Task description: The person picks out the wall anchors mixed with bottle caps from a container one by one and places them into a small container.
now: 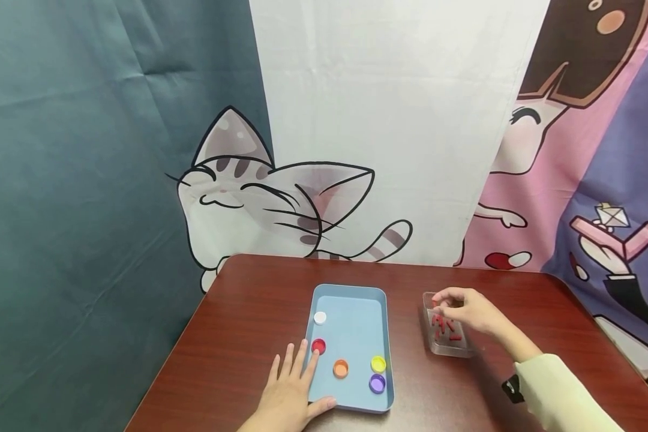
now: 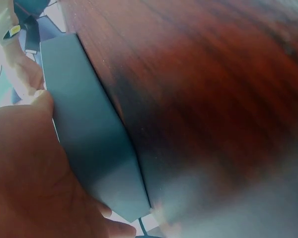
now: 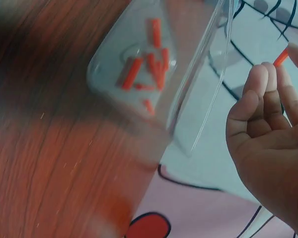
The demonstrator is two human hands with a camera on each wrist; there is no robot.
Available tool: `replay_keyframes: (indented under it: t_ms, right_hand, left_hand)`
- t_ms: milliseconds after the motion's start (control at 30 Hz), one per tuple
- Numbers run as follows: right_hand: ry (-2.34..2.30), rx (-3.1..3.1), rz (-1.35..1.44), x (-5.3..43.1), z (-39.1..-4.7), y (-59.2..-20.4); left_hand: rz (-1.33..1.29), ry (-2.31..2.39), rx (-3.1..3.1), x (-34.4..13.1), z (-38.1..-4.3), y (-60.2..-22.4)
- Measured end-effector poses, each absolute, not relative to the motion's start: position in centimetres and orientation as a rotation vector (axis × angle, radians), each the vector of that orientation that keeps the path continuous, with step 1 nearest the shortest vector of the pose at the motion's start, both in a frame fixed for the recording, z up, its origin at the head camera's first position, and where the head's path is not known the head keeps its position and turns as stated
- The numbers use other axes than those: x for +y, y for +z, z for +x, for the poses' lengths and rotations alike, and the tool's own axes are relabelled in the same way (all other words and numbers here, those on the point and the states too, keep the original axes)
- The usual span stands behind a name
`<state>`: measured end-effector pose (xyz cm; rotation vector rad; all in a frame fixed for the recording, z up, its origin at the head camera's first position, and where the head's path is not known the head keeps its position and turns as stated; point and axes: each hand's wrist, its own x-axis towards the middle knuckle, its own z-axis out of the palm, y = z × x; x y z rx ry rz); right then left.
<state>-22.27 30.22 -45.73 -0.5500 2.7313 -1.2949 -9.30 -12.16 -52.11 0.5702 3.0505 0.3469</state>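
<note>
My left hand [image 1: 287,393] lies with fingers spread over the left side of a light blue tray [image 1: 353,303]. In the left wrist view that hand [image 2: 30,168] is against the tray's outer wall [image 2: 89,109]. Inside the tray are round caps: white [image 1: 320,318], red [image 1: 318,346], orange [image 1: 341,368], yellow [image 1: 378,363] and purple [image 1: 377,383]. Above a clear plastic box [image 1: 447,350], my right hand [image 1: 472,309] pinches a small red stick [image 3: 281,58] between thumb and forefinger. Several more red sticks [image 3: 131,74] lie loose in the box.
The reddish-brown wooden table [image 1: 237,318] carries both the tray and the box, with a gap between them. Behind it hangs a printed cloth [image 1: 399,120] with cartoon figures. A dark device [image 1: 513,389] sits at my right wrist.
</note>
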Motion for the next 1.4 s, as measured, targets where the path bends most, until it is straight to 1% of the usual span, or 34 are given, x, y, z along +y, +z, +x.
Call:
replay_keyframes:
  t_ms: [533, 933, 1400]
  right_hand:
    - [-1.292, 2.75, -0.564, 34.7, -20.9, -46.3]
    - [-1.278, 2.785, -0.53, 36.1, -20.2, -46.9]
    - [-1.278, 2.818, -0.448, 36.8, -20.8, -47.0]
  left_hand:
    - [0.602, 0.362, 3.062, -11.9, -9.1, -51.8]
    - [0.581, 0.388, 3.042, -11.7, -9.3, -51.9]
    - [0.562, 0.374, 2.999, -12.0, -9.9, -51.5]
